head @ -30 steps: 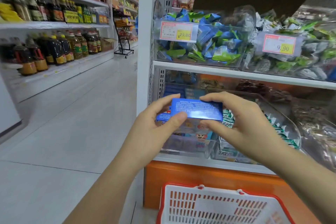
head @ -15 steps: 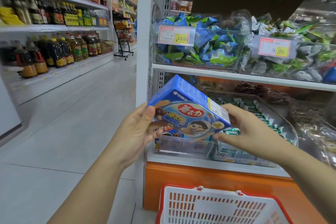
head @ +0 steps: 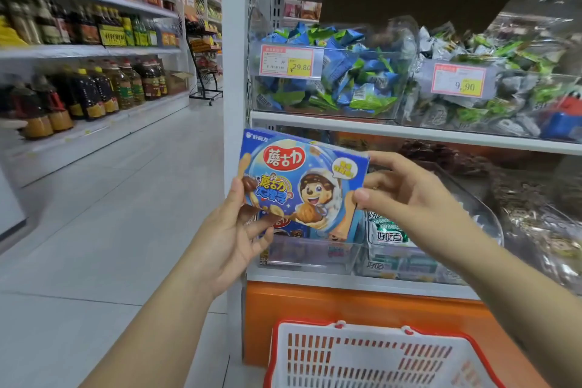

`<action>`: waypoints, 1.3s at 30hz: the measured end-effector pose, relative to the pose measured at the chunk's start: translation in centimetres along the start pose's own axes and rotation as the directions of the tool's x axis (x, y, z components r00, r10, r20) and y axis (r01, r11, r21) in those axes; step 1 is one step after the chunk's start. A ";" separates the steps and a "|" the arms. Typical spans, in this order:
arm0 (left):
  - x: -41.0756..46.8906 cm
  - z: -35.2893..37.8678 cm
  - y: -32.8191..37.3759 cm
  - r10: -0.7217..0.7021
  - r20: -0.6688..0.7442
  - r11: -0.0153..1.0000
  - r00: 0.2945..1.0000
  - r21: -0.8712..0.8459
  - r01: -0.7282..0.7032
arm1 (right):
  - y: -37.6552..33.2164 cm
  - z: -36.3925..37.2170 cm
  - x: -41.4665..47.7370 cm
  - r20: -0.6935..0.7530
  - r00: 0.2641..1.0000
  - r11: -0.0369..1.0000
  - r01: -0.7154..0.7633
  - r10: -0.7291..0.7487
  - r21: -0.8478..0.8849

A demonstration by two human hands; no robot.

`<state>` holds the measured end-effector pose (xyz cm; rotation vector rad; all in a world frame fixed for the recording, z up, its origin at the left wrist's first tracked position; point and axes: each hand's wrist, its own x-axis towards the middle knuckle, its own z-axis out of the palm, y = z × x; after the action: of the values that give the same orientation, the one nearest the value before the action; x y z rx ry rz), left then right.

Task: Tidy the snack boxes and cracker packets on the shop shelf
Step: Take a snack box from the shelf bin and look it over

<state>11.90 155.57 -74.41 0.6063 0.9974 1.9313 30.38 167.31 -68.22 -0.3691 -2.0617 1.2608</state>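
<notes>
**Blue snack box held face-on in both your hands**

You have the blue snack box [head: 302, 186] at the centre of the frame. It is nearly upright, with its printed cartoon front turned toward you. Your left hand [head: 230, 236] grips its lower left corner, thumb up along the left edge and fingers curled under the bottom. Your right hand [head: 406, 195] pinches the right edge, thumb on the front face and fingers wrapped behind.

The box sits in the air in front of the lower shelf, just above a clear bin [head: 308, 253] that holds more of the same blue boxes. Right of that bin, green-and-white cracker packets [head: 389, 230] stand in rows, partly hidden by your right wrist.

On the shelf above, a clear tub of blue and green wrapped sweets [head: 330, 79] carries a price tag reading 29.80 [head: 288, 61]. At the bottom of the frame is a red-rimmed white shopping basket [head: 371, 356]. Rows of dark bottles [head: 94, 94] line the shelves at the left.
</notes>
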 end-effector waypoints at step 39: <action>-0.4 0.1 -1.8 0.040 0.059 0.861 0.997 0.504 -0.064 | 4.9 -1.5 1.3 -0.280 0.919 0.949 -0.308 0.278 -0.071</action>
<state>12.97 155.84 -75.86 0.9772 1.4887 1.6860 29.89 171.43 -71.48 -0.8820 -1.8963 1.1888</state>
